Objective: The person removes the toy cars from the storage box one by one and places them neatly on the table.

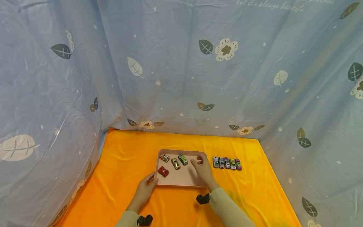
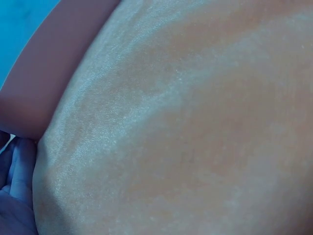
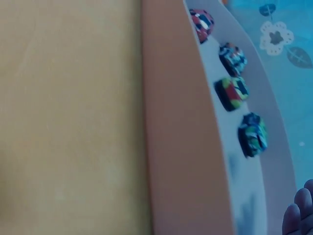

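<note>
A shallow pink tray [image 1: 181, 183] lies on the orange cloth. My left hand [image 1: 146, 190] grips its left side near the front corner, thumb at the rim; in the left wrist view part of that hand [image 2: 18, 183] shows at the tray wall [image 2: 54, 63]. Inside are a red toy car [image 1: 163, 171], an orange-and-white one [image 1: 164, 157], a yellow one [image 1: 175, 163] and a green one [image 1: 182, 159]. Over the tray's right end hovers my right hand [image 1: 204, 168], fingers loosely bent and nothing seen between them. Its fingertips [image 3: 292, 218] show at the right wrist view's lower corner.
Just right of the tray, several toy cars stand side by side in a row [image 1: 227, 163]. Orange cloth [image 1: 127, 157] covers the surface. Blue patterned curtains [image 1: 175, 78] hang at the back and both sides.
</note>
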`<state>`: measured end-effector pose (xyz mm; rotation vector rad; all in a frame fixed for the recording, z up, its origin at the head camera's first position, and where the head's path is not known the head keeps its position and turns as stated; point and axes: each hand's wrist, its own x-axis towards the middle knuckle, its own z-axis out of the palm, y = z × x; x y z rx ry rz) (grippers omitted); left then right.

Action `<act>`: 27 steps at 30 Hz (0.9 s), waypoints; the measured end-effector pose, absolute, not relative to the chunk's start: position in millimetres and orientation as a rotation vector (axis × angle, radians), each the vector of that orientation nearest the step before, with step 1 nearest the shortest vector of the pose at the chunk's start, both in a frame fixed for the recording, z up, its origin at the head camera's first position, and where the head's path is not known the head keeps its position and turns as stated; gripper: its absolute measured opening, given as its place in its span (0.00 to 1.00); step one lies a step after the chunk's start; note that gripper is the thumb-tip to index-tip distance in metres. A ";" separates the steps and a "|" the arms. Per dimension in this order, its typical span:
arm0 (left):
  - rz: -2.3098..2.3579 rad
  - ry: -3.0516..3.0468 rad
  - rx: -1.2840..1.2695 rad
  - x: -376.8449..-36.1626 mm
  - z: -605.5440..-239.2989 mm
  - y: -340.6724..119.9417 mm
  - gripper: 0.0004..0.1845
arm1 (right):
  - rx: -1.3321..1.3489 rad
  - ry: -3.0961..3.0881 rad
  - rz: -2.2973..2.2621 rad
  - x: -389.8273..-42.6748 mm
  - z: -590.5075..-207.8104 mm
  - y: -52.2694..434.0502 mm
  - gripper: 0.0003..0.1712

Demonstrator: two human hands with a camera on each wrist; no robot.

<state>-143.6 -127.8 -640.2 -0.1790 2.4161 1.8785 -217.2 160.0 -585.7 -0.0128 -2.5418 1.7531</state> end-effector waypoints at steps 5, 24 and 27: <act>1.875 2.425 -0.179 -143.4 -638.3 -128.2 0.27 | -0.078 -2.528 1.825 -220.4 -594.7 146.7 0.30; 1.903 2.389 -0.174 -145.9 -640.9 -128.8 0.28 | -0.270 -2.633 1.779 -230.7 -611.8 125.1 0.33; 1.905 2.376 -0.182 -146.6 -641.7 -129.2 0.29 | -0.322 -2.639 1.791 -231.9 -615.2 123.9 0.35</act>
